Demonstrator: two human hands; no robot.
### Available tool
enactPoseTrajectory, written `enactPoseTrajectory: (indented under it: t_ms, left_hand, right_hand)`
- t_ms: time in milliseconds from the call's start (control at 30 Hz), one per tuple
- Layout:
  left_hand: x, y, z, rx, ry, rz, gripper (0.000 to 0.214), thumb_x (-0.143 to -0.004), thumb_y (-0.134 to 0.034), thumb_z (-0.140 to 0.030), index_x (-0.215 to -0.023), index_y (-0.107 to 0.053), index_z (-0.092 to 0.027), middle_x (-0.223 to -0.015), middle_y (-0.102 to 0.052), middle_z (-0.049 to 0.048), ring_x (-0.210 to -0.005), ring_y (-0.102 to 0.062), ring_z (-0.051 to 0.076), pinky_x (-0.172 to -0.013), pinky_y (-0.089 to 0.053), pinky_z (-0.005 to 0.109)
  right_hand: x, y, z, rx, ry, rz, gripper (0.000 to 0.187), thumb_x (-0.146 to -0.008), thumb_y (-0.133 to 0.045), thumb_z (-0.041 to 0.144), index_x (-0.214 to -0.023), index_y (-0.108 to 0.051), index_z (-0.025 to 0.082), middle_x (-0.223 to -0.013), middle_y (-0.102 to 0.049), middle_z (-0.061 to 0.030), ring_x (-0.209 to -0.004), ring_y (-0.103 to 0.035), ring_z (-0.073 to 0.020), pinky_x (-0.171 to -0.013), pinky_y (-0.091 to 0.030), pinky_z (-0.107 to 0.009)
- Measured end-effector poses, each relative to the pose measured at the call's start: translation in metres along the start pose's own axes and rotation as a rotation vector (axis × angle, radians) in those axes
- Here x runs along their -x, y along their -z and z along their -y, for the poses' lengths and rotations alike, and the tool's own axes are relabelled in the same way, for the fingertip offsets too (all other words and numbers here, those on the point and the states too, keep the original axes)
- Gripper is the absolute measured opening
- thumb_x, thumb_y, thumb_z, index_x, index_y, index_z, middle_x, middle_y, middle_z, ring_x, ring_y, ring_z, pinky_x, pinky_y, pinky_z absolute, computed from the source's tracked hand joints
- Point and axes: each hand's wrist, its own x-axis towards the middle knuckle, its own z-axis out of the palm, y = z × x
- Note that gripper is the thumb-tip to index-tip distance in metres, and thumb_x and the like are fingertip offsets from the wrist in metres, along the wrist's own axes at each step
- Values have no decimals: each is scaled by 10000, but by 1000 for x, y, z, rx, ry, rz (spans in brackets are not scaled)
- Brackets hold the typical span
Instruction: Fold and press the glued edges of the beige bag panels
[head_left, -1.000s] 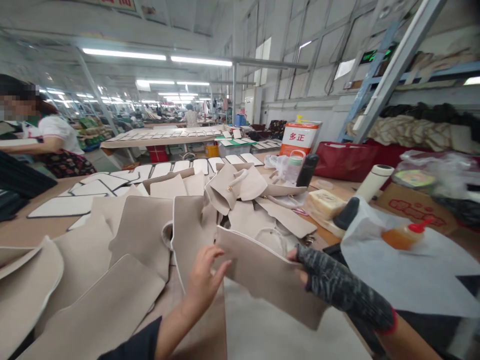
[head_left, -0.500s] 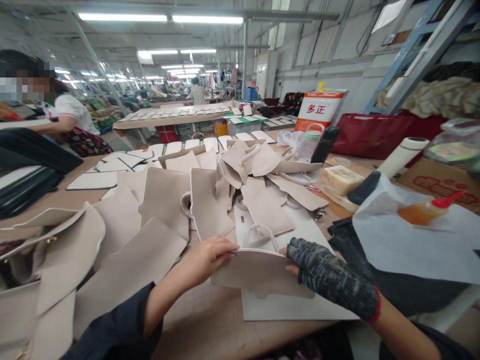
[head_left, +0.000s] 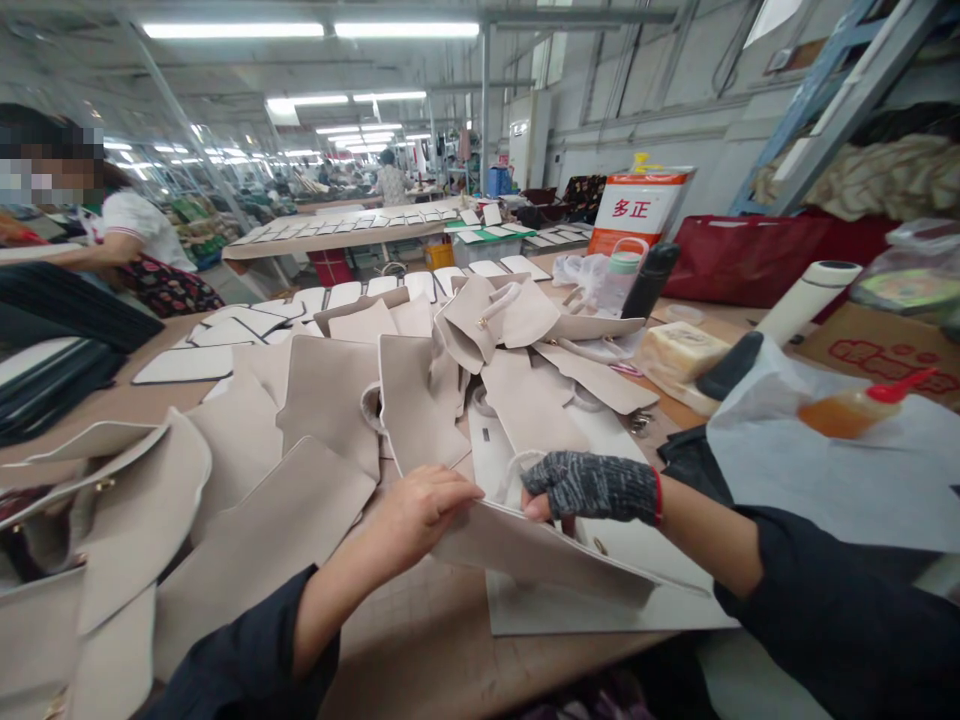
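Observation:
Between my hands is a beige leather bag piece point(head_left: 540, 550) with a pale edge, tilted above the table. My left hand point(head_left: 427, 512), bare, pinches its upper edge near the left corner. My right hand point(head_left: 596, 487) wears a dark grey knit glove with bare fingertips and is closed at the same edge, further right. A pale bag handle point(head_left: 517, 475) rises just beside the right fingertips. Beyond the edge, a small gold-coloured fitting point(head_left: 600, 545) shows under the right hand. A white sheet point(head_left: 540, 610) lies underneath.
Beige bag pieces point(head_left: 330, 400) are heaped ahead and to the left. Dark-edged white panels point(head_left: 184, 364) lie behind them. A red-capped glue bottle point(head_left: 847, 410) rests on white paper at right, near a white flask point(head_left: 806, 300). Another person point(head_left: 135, 230) works at far left.
My right hand has moved left along the edge and turned over it. The bag piece now slants down to the right, exposing the fitting. My left hand stays almost in place.

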Motion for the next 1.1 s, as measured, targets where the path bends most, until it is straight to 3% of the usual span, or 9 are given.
enactPoseTrajectory:
  t_ms: [100, 300, 400, 533, 667, 800, 900, 967, 1100]
  left_hand:
    - [-1, 0, -1, 16, 9, 9, 213, -905, -455, -177, -972, -657, -178, -887, -699, 59, -798, -612, 157, -690, -475, 249]
    - [-7, 1, -7, -61, -47, -23, 205, -911, -441, -166, -1006, -622, -173, -899, -685, 52, -828, -592, 161, -737, -456, 279]
    - [-13, -1, -19, -183, -84, -107, 190, -910, -443, -176, -992, -614, -177, -995, -648, 84, -899, -556, 188, -810, -412, 343]
    - [-19, -9, -36, -232, -124, -128, 170, -914, -460, -238, -863, -613, -184, -854, -626, 41, -756, -519, 157, -755, -367, 335]
    - [-21, -17, -40, -255, -165, -120, 156, -927, -440, -198, -952, -594, -198, -858, -626, 22, -792, -525, 148, -797, -336, 335]
    - [-22, -20, -41, -262, -179, -148, 144, -931, -444, -210, -919, -586, -190, -841, -625, 13, -802, -521, 146, -808, -337, 327]
    - [-24, -21, -42, -253, -160, -166, 189, -937, -416, -188, -837, -576, -183, -854, -624, 16, -785, -510, 141, -801, -350, 324]
    - [-22, -19, -46, -251, -176, -145, 203, -937, -399, -167, -821, -565, -179, -867, -621, 19, -787, -503, 139, -819, -355, 325]
    - [-9, -12, -64, -206, -229, -7, 235, -923, -368, -147, -754, -528, -180, -794, -586, 15, -747, -477, 145, -893, -340, 348]
  right_hand:
    - [2, -2, 4, -114, -49, 35, 219, -644, -624, 307, -748, -610, 115, -669, -539, 2, -597, -548, -121, -487, -476, -202]
    - [2, -5, 13, -108, -106, 26, 127, -605, -585, 204, -702, -612, 126, -617, -563, 12, -584, -559, -126, -505, -482, -216]
    - [0, -7, 11, -100, -94, -33, 110, -609, -578, 191, -701, -592, 133, -609, -559, 22, -579, -559, -125, -507, -476, -216]
    - [-4, -10, 6, -36, -70, -74, 87, -623, -549, 190, -690, -571, 140, -551, -530, 35, -538, -538, -118, -486, -457, -214]
    - [-8, -10, -2, 9, 26, -110, 52, -645, -506, 195, -617, -512, 151, -552, -512, 30, -536, -517, -113, -469, -429, -205]
    - [-12, -10, -9, 208, 166, -103, 119, -680, -457, 141, -563, -457, 163, -550, -491, 32, -535, -486, -103, -492, -410, -209]
    - [-13, -12, -11, 354, 227, -169, 110, -714, -472, 121, -613, -484, 165, -642, -550, 9, -618, -506, -121, -597, -433, -245]
    - [-13, -12, -11, 401, 227, -222, 79, -717, -511, 126, -648, -503, 164, -708, -580, -11, -679, -519, -139, -664, -433, -266]
    - [-16, -3, -19, 513, 146, -377, 68, -712, -513, 102, -681, -534, 159, -689, -583, -24, -663, -530, -159, -653, -423, -274]
